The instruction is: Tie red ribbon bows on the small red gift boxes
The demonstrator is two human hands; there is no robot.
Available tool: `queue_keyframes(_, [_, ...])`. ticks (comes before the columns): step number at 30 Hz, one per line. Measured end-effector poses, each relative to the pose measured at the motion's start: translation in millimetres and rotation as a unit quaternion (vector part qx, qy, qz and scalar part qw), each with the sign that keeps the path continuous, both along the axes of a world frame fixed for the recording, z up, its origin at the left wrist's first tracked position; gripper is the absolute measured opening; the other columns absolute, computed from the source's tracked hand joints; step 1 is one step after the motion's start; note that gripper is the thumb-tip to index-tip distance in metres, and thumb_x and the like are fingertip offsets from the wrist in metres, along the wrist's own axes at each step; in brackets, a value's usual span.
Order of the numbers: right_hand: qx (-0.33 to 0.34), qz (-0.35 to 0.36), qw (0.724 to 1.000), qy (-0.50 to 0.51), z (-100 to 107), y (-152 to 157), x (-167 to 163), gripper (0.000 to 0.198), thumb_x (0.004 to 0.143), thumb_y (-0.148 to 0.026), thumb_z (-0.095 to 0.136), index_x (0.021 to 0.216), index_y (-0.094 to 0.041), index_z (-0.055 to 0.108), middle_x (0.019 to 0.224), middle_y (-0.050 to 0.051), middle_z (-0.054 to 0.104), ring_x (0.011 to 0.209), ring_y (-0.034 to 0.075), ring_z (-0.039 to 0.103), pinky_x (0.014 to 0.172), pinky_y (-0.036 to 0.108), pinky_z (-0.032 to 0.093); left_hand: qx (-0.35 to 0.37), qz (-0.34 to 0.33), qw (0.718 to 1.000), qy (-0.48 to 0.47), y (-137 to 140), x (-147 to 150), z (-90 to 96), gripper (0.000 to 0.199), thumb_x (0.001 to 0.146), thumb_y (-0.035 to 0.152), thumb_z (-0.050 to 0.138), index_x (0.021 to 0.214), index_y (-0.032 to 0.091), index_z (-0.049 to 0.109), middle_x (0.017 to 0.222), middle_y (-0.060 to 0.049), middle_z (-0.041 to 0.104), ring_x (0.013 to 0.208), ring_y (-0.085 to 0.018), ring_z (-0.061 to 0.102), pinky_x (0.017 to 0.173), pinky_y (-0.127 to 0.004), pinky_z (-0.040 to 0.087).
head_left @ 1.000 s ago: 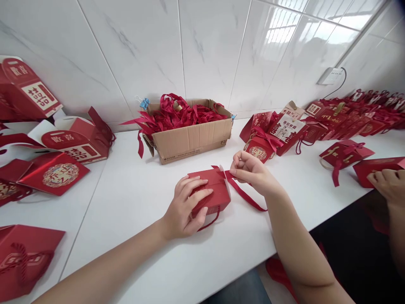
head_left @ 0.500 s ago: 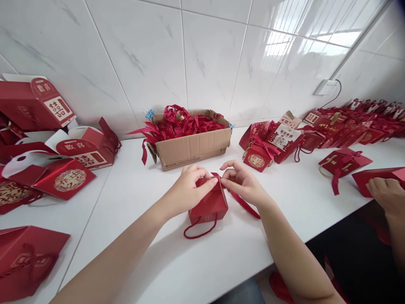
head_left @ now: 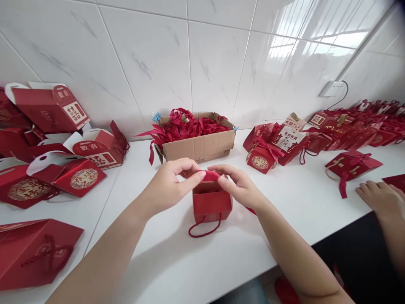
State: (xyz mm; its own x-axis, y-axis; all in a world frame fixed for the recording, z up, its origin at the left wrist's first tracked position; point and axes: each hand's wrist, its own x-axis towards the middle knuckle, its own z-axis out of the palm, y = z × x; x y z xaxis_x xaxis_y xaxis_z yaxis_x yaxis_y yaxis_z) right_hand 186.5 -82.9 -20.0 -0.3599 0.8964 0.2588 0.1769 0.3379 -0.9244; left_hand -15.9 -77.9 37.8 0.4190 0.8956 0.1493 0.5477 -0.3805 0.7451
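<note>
A small red gift box (head_left: 211,203) stands in front of me, its top partly open with a dark gap showing. A twisted red cord handle (head_left: 205,234) loops onto the table on its near side. Just above the box, a short span of red ribbon (head_left: 210,175) runs between my hands. My left hand (head_left: 173,183) pinches its left end between thumb and fingers. The right end is pinched by my right hand (head_left: 238,185). A tail of ribbon shows beyond my right wrist, mostly hidden by it.
Behind the box, a cardboard box (head_left: 199,151) full of red ribbons stands by the tiled wall. Red gift boxes (head_left: 80,179) crowd the left. More boxes (head_left: 261,159) stand at the right, one with a bow (head_left: 354,164). A co-worker's hand (head_left: 376,198) rests at the right edge.
My hands have drawn the ribbon up into a span above the box, and the box top has come partly open. The co-worker's hand has shifted left; the view has turned slightly.
</note>
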Motion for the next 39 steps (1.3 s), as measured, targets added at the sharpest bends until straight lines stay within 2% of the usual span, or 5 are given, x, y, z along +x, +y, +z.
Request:
queue_keyframes(4, [-0.044, 0.002, 0.999, -0.011, 20.3, 2.8, -9.2, 0.031, 0.088, -0.044, 0.055, 0.072, -0.017, 0.059, 0.070, 0.002, 0.061, 0.067, 0.014, 0.056, 0.061, 0.026, 0.044, 0.012, 0.008, 0.996, 0.084, -4.7, -7.5, -1.2, 0.032, 0.084, 0.053, 0.051, 0.080, 0.022, 0.056, 0.074, 0.001, 0.058, 0.068, -0.015, 0.054, 0.059, -0.026, 0.042])
queue_keyframes(13, [0.024, -0.075, 0.992, -0.094, 0.2, 1.4, -19.0, 0.028, 0.092, -0.038, 0.046, 0.071, -0.019, 0.051, 0.068, 0.000, 0.061, 0.061, 0.013, 0.050, 0.058, 0.025, 0.038, -0.045, 0.023, 0.975, 0.216, -11.7, -7.9, -19.1, 0.038, 0.077, 0.040, 0.051, 0.109, 0.022, 0.043, 0.076, -0.002, 0.063, 0.055, -0.018, 0.058, 0.044, -0.026, 0.034])
queue_keyframes(19, [0.045, -0.076, 0.982, -0.169, 1.4, -2.1, -18.7, 0.027, 0.090, -0.029, 0.046, 0.065, -0.019, 0.051, 0.063, 0.000, 0.059, 0.056, 0.011, 0.045, 0.053, 0.025, 0.032, -0.007, 0.045, 0.952, 0.301, -18.4, 6.4, -21.1, 0.012, 0.079, 0.033, 0.042, 0.075, 0.022, 0.041, 0.060, -0.001, 0.056, 0.045, -0.017, 0.050, 0.040, -0.026, 0.029])
queue_keyframes(33, [0.050, -0.035, 0.978, -0.202, -0.7, -0.6, -24.8, 0.033, 0.088, -0.027, 0.047, 0.056, -0.018, 0.042, 0.054, -0.003, 0.046, 0.056, 0.011, 0.037, 0.056, 0.025, 0.029, -0.028, 0.028, 0.954, 0.296, -12.2, -0.7, -26.0, 0.029, 0.082, 0.042, 0.041, 0.063, 0.022, 0.045, 0.061, -0.003, 0.058, 0.046, -0.017, 0.051, 0.042, -0.027, 0.031])
queue_keyframes(39, [0.037, -0.042, 0.981, -0.185, -2.0, -0.5, -27.3, 0.034, 0.090, -0.030, 0.047, 0.059, -0.018, 0.046, 0.058, -0.001, 0.051, 0.057, 0.011, 0.042, 0.055, 0.025, 0.031, -0.161, -0.079, 0.962, 0.207, 8.3, -18.8, -21.1, 0.035, 0.073, 0.055, 0.059, 0.084, 0.022, 0.055, 0.083, -0.004, 0.065, 0.071, -0.020, 0.061, 0.055, -0.027, 0.044])
